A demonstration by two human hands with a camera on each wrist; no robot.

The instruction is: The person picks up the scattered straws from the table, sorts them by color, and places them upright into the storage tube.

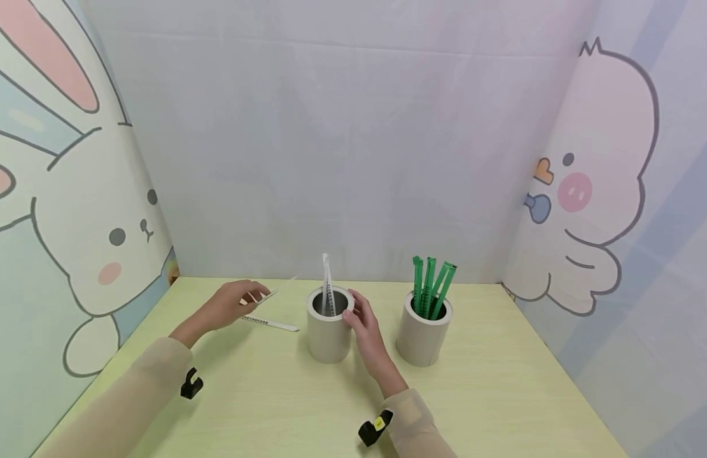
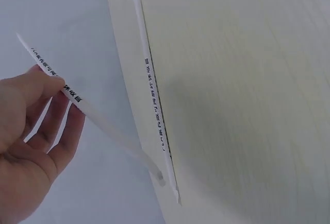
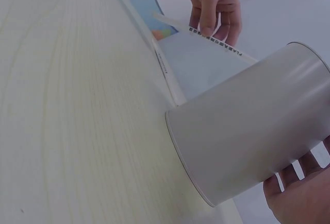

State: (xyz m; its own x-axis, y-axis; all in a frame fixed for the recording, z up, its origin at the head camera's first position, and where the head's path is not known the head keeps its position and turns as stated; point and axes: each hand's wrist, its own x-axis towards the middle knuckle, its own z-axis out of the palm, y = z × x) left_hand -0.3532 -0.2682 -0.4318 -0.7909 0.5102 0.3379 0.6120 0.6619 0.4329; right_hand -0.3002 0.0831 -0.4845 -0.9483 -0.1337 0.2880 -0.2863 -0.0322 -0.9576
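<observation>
Between thumb and fingers, my left hand [image 1: 233, 300] pinches a white paper-wrapped straw [image 2: 113, 134] with dark printing, tilted above the table's far left part. Another wrapped white straw [image 2: 153, 98] lies on the tabletop just beneath it. My right hand [image 1: 367, 331] grips the right side of a light grey cylindrical cup [image 1: 329, 340], thumb at the rim. White wrapped straws [image 1: 328, 286] stand inside this cup; their exact number is hard to tell. In the right wrist view the cup [image 3: 252, 131] partly covers the lying straw.
To the right stands a second grey cup [image 1: 422, 343] with several green-wrapped straws [image 1: 432, 286] in it. The pale wooden table [image 1: 307, 413] meets a cloth backdrop [image 1: 330, 159] printed with cartoon animals at the sides. A black device [image 1: 376, 427] sits at the right wrist.
</observation>
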